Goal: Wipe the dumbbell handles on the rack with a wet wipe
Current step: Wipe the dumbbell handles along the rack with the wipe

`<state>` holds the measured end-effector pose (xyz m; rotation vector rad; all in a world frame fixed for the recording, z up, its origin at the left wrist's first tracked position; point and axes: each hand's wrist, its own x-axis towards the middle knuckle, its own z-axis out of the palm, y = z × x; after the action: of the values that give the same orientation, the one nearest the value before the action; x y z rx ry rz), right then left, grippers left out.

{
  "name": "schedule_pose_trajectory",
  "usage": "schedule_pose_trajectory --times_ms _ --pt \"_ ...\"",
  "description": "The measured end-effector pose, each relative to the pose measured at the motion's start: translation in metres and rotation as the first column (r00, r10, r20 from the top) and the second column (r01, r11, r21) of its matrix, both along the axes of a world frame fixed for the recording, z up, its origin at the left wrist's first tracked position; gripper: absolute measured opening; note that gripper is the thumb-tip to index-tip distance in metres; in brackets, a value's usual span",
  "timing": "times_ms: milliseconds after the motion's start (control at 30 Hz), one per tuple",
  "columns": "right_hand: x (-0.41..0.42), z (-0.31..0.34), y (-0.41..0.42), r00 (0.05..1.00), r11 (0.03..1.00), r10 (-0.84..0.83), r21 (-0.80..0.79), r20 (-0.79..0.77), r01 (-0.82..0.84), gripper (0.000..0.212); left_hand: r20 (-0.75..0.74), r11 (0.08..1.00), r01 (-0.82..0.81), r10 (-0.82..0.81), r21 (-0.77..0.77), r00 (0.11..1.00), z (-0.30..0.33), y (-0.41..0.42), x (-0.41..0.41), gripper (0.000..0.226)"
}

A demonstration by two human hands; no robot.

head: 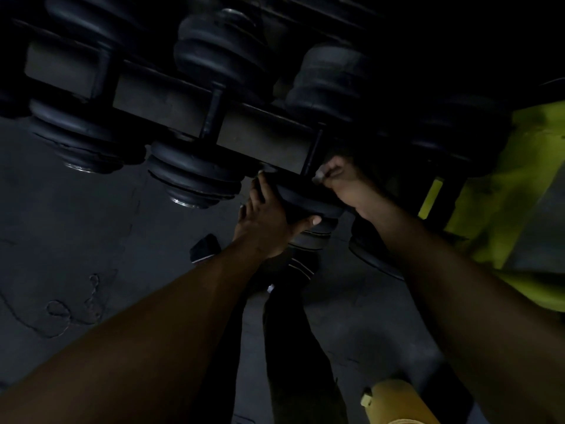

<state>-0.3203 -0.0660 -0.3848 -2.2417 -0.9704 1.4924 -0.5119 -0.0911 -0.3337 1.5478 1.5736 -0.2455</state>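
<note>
From the head camera, a dim scene is seen. A dark rack runs across the upper part of the picture, sloping down from upper left to lower right. Three dumbbells are laid across it, each with its long axis crossing the rail, one weighted end toward the wearer and the other away; the handles are thin dark bars passing over the rail. The nearest dumbbell, at the right end of the row, is gripped at its near weight by the left hand: the fingers are laid along the weight's left side and the thumb is hooked under it. The right hand is curled into a loose fist just beside that dumbbell's handle, at the rail's edge. A pale scrap shows at its fingertips; whether this is the wipe cannot be told. Two more dumbbells lie to the left. Below, a grey floor is seen, with a small dark phone-like object on it. Yellow-green cloth fills the right side.
</note>
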Motion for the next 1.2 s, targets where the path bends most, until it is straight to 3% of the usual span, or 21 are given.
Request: schedule_pose_trajectory --times_ms 133,233,367,433,533,700,867,1033,1200 --pt "-0.005 0.003 -0.004 0.993 0.989 0.118 0.092 -0.021 -0.116 0.026 0.006 0.999 -0.042 0.042 -0.006 0.999 0.000 -0.001 0.003 0.146" --pt "-0.015 0.004 0.000 0.988 0.966 0.151 0.214 -0.002 -0.147 0.017 0.010 0.999 -0.051 0.051 -0.002 0.999 0.000 -0.002 0.004 0.145" --pt "-0.024 0.012 0.009 0.957 0.927 0.149 0.302 0.248 -0.223 0.021 0.026 0.998 -0.067 0.067 -0.003 0.997 0.000 -0.002 0.003 0.145" --pt "-0.022 0.018 0.012 0.926 0.918 0.119 0.316 0.359 -0.240 0.016 0.032 0.999 -0.051 0.052 -0.010 0.998 0.003 -0.002 0.004 0.145" --pt "-0.027 0.022 0.013 0.909 0.915 0.115 0.314 0.400 -0.254 0.016 0.035 0.999 -0.034 0.034 -0.024 0.999 0.006 0.000 0.001 0.143" --pt "-0.016 0.025 -0.009 0.846 0.883 0.344 0.167 0.407 -0.439 0.014 -0.022 0.998 0.045 -0.044 0.043 0.999 0.004 -0.002 -0.001 0.142" --pt "0.011 0.049 -0.046 0.930 0.942 0.102 0.267 0.354 -0.205 0.008 -0.004 0.987 0.102 -0.102 0.124 0.995 0.009 -0.001 -0.015 0.125" --pt "0.037 0.092 -0.075 0.871 0.943 0.052 0.263 0.488 -0.203 0.007 0.014 0.925 0.225 -0.241 0.307 0.970 0.025 -0.014 -0.021 0.101" --pt "0.058 0.110 -0.098 0.891 0.951 -0.084 0.304 0.446 -0.062 0.010 0.062 0.871 0.312 -0.360 0.378 0.931 0.042 -0.037 -0.009 0.097"
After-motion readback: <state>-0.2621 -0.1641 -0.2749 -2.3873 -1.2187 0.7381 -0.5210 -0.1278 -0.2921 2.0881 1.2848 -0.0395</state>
